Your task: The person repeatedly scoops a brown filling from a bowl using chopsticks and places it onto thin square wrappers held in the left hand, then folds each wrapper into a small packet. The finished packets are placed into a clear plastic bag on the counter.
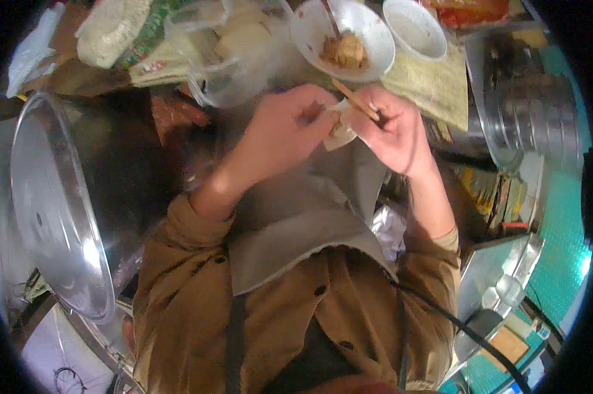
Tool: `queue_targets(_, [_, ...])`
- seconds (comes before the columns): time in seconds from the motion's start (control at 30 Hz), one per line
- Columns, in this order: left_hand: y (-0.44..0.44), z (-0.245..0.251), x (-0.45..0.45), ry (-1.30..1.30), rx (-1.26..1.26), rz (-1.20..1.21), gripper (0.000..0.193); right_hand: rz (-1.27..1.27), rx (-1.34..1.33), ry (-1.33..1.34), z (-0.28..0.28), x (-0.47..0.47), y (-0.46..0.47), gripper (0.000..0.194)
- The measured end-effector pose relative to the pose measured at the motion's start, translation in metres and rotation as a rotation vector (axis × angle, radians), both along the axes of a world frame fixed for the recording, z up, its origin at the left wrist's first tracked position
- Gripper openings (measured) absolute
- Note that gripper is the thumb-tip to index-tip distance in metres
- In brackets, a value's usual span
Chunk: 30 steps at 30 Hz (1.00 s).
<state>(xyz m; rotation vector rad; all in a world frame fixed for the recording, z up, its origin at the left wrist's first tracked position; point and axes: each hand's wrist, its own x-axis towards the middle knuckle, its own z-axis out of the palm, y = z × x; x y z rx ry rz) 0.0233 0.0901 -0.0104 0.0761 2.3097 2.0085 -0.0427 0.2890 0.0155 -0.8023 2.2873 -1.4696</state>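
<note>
A thin pale dough wrapper (pixel 340 137) hangs between my hands, over the grey apron on my front. My left hand (pixel 281 125) pinches its left side. My right hand (pixel 392 125) grips its right side and also holds a flat wooden stick (pixel 356 101) that slants up toward the bowl. Some filling seems to show in the dough, though my fingers partly hide it. Just beyond my hands is a white bowl (pixel 301 47) with a lump of brownish minced filling (pixel 345 51) and a dark utensil leaning in it.
A smaller white bowl (pixel 414 29) stands right of the filling. Clear plastic containers (pixel 217 79) and pale flat pieces (pixel 242 39) lie left of it. A large round metal lid (pixel 55 212) stands tilted at my left. Stacked round metal pans (pixel 538 118) are at the right.
</note>
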Motion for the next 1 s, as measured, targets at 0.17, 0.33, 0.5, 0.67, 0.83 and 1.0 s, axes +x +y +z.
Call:
queue_targets(0.17, [-0.008, 0.001, 0.002, 0.002, 0.167, -0.005, 0.017, 0.098, 0.019, -0.013, 0.011, -0.008, -0.004, 0.016])
queue_targets(0.33, [-0.007, -0.010, 0.002, -0.007, 0.420, 0.101, 0.015, -0.092, -0.017, 0.059, 0.017, -0.025, -0.024, 0.011])
queue_targets(0.5, [-0.009, -0.024, 0.007, 0.030, 0.467, 0.071, 0.017, -0.243, 0.188, 0.188, 0.032, -0.086, -0.046, 0.018])
queue_targets(0.67, [0.005, -0.030, 0.018, -0.104, 0.452, 0.018, 0.017, -0.270, 0.115, 0.271, 0.028, -0.163, -0.107, 0.028])
queue_targets(0.83, [0.006, -0.034, 0.030, -0.042, 0.309, -0.029, 0.017, -0.224, 0.188, 0.403, 0.027, -0.188, -0.136, 0.029])
queue_targets(1.0, [0.007, -0.076, 0.032, 0.026, 0.306, 0.028, 0.014, -0.273, -0.031, 0.238, 0.021, -0.113, -0.076, 0.028])
